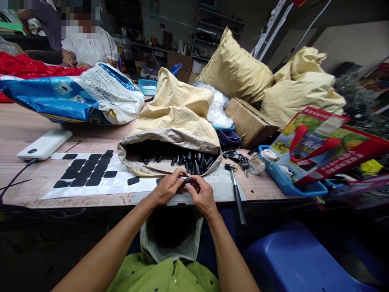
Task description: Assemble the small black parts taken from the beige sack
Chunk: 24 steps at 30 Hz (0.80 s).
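Note:
Both hands meet at the table's front edge, just before the mouth of a yellow woven sack [179, 113]. My left hand [169, 187] has its fingers closed at one end of a small black part [187, 181]. The thumb and fingers of my right hand [201, 194] pinch the same part from the other side; its exact kind is too small to tell. Inside the sack lie many black tube-shaped parts [194, 163]. Below my hands, an open sack [172, 239] hangs at my lap, its inside dark.
A hammer [236, 194] lies right of my hands, its handle past the edge. Black rounded patches [88, 170] lie on white sheet at left, near a white power bank [45, 144]. A blue basket [291, 184] stands right. Another person [91, 46] sits across the table.

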Tool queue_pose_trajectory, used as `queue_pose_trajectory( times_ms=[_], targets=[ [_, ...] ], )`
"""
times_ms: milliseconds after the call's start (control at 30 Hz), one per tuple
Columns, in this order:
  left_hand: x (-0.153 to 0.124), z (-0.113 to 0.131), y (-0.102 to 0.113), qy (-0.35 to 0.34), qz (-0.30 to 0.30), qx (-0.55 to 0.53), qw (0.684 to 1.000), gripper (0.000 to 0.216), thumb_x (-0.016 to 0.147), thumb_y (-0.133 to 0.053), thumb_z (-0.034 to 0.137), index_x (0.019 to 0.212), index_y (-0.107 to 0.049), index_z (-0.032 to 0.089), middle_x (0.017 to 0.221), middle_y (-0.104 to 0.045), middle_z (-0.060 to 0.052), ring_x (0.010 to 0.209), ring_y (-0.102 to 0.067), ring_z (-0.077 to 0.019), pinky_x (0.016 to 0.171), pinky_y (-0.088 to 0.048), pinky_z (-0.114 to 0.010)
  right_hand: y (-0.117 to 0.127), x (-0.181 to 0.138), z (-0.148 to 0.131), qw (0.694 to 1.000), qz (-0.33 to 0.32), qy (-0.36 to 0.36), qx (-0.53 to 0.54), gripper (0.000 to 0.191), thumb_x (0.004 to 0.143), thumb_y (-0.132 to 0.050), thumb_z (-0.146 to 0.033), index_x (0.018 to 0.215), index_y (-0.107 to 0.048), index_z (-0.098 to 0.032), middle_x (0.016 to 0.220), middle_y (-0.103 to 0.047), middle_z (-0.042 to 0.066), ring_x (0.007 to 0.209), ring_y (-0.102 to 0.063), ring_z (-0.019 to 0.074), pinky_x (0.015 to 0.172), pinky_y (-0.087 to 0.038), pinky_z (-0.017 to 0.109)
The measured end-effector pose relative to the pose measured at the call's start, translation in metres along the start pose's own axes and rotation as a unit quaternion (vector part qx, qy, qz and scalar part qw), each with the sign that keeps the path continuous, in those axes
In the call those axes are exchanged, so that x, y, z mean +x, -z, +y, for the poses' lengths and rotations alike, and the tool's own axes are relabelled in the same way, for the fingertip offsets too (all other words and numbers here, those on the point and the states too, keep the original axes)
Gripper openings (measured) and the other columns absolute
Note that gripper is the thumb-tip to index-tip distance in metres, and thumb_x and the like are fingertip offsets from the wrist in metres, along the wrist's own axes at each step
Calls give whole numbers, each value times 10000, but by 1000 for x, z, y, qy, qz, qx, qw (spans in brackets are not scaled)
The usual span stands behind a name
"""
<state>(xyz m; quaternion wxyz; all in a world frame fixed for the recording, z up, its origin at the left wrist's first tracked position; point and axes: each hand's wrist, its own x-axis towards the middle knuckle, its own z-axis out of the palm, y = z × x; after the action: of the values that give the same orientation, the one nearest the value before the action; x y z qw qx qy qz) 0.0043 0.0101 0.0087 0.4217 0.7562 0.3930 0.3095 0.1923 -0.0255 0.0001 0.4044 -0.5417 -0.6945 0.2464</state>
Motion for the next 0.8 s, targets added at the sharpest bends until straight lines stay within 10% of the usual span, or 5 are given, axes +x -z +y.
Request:
queue_pose_trajectory(
  times_ms=[800],
  targets=[
    [0,-2,1,-48,44,42,997,259,987,-452,337,1067,-664,210,1014,-707,-34,949,-637,-194,854,-461,-290,-1,0,-3,999,15,-23,-27,186,894,-627,-379,959,-668,-210,733,-609,-2,675,-536,154,588,-403,235]
  ],
)
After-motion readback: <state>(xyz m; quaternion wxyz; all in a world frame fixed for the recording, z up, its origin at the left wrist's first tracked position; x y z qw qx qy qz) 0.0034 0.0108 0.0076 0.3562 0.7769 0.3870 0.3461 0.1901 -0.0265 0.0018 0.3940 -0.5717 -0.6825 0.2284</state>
